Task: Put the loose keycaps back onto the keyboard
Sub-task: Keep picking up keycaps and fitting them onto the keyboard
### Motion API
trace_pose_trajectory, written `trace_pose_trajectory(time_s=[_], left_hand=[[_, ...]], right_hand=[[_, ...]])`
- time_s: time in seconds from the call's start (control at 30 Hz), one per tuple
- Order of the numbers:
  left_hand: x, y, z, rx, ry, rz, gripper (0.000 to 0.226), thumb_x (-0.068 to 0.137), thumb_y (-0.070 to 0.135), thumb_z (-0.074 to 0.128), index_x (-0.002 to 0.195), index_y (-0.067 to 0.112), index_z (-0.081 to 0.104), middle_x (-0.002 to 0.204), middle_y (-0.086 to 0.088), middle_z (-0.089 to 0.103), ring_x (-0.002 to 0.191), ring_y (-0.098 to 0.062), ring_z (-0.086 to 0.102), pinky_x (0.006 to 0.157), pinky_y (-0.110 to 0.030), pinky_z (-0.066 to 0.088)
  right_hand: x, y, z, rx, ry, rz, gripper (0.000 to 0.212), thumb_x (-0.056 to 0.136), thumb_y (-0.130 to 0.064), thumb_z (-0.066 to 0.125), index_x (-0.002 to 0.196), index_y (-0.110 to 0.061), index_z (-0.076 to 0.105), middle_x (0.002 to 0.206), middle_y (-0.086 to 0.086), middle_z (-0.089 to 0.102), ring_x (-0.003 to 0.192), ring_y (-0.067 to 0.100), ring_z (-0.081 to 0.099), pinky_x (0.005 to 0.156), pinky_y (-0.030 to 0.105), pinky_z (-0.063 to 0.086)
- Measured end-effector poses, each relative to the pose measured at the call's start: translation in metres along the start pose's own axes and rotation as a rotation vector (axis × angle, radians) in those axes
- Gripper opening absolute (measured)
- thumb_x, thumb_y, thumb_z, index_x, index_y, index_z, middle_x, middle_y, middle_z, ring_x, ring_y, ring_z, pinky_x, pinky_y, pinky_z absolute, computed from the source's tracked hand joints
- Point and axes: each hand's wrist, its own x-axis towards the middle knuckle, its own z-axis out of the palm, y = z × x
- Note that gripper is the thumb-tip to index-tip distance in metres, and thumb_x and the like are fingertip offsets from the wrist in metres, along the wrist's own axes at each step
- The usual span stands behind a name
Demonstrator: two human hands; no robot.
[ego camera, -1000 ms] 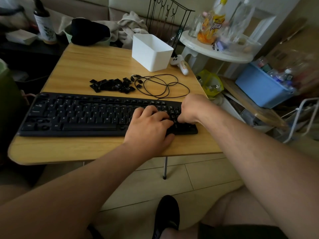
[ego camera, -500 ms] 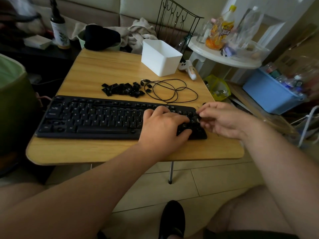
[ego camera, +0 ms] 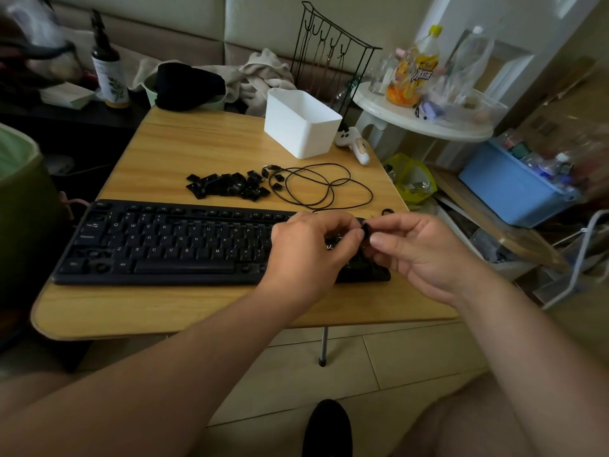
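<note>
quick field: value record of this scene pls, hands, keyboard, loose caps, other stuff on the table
left hand: over the right end of the keyboard, fingers curled toward a small black piece
right hand: pinches the small black piece, probably a keycap
keyboard: black, near the table's front edge, some sockets bare at lower left
loose keycaps: black pile behind the keyboard
cable: coiled right of the pile
white bin: at the back of the wooden table

black plastic keyboard (ego camera: 171, 242): you can read white QWERTY legends | orange drink bottle (ego camera: 413, 72) label: illegible
</note>
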Motion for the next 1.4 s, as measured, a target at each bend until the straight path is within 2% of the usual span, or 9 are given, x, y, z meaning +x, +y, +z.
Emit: trace_pose_trajectory(time_s=[0.13,0.3,0.43,0.53,0.63,0.8,0.97,1.27,1.4], left_hand=[[-0.002,0.001,0.002,-0.097,-0.028,-0.005,0.011,0.099,0.045,0.061,0.091,0.042,0.068,0.091,0.026,0.067,0.101,-0.003,0.058,0.097,-0.054,0.048],[-0.001,0.002,0.007,-0.183,-0.049,-0.052,0.009,0.099,0.04,0.066,0.099,0.038,0.075,0.091,0.021,0.071,0.096,-0.005,0.064,0.094,-0.047,0.053],[0.014,-0.01,-0.003,0.192,-0.11,-0.042,0.021,0.1,0.04,0.062,0.117,0.049,0.072,0.11,0.023,0.072,0.115,-0.014,0.059,0.104,-0.05,0.046],[0.014,-0.026,-0.015,0.563,-0.145,0.02,0.027,0.101,0.045,0.056,0.126,0.044,0.068,0.129,0.021,0.065,0.127,-0.02,0.047,0.104,-0.046,0.033],[0.002,-0.035,-0.021,0.737,-0.141,0.094,0.033,0.1,0.053,0.052,0.123,0.039,0.071,0.127,0.016,0.067,0.124,-0.022,0.051,0.1,-0.047,0.037],[-0.015,-0.039,-0.023,0.845,-0.166,0.145,0.046,0.097,0.06,0.044,0.122,0.036,0.074,0.131,0.013,0.068,0.123,-0.023,0.056,0.1,-0.047,0.039],[-0.026,-0.04,-0.026,0.876,-0.213,0.16,0.051,0.098,0.059,0.041,0.133,0.034,0.068,0.142,0.009,0.062,0.134,-0.023,0.051,0.104,-0.049,0.041],[-0.027,-0.043,-0.024,0.889,-0.201,0.16,0.049,0.097,0.058,0.042,0.131,0.035,0.069,0.142,0.009,0.063,0.134,-0.023,0.051,0.105,-0.049,0.04],[-0.027,-0.044,-0.023,0.894,-0.187,0.161,0.049,0.096,0.059,0.043,0.131,0.036,0.069,0.142,0.01,0.062,0.134,-0.023,0.051,0.105,-0.049,0.039]], right_hand=[[-0.008,-0.002,0.001,-0.343,0.075,-0.273,0.026,0.076,-0.01,0.08,0.1,-0.02,0.077,0.095,0.001,0.08,0.088,0.014,0.075,0.079,0.025,0.061],[-0.008,-0.003,-0.013,-0.625,0.07,-0.437,0.025,0.084,-0.014,0.081,0.102,-0.031,0.077,0.092,-0.004,0.076,0.086,0.011,0.072,0.077,0.025,0.06],[0.003,0.001,-0.037,-0.884,0.065,-0.414,0.024,0.085,-0.017,0.081,0.105,-0.029,0.078,0.09,-0.007,0.072,0.082,0.008,0.066,0.072,0.023,0.057],[0.017,0.016,-0.054,-1.012,0.007,-0.309,0.025,0.088,-0.021,0.079,0.111,-0.031,0.077,0.092,-0.011,0.069,0.083,0.007,0.063,0.077,0.028,0.057],[0.027,0.031,-0.056,-1.062,-0.041,-0.343,0.025,0.087,-0.021,0.08,0.112,-0.028,0.078,0.088,-0.011,0.067,0.081,0.008,0.063,0.077,0.033,0.058],[0.036,0.043,-0.054,-1.109,-0.067,-0.417,0.024,0.087,-0.024,0.08,0.111,-0.028,0.079,0.085,-0.016,0.065,0.08,0.007,0.062,0.073,0.034,0.056],[0.035,0.046,-0.058,-1.091,-0.048,-0.417,0.023,0.088,-0.023,0.08,0.11,-0.027,0.079,0.088,-0.015,0.068,0.084,0.004,0.063,0.073,0.023,0.054],[0.035,0.046,-0.055,-1.105,-0.038,-0.397,0.023,0.089,-0.025,0.078,0.112,-0.027,0.078,0.09,-0.017,0.068,0.086,0.0,0.062,0.072,0.014,0.05],[0.037,0.036,-0.051,-1.231,-0.099,-0.446,0.024,0.089,-0.026,0.078,0.113,-0.025,0.078,0.089,-0.02,0.065,0.083,-0.001,0.06,0.076,0.027,0.055]])
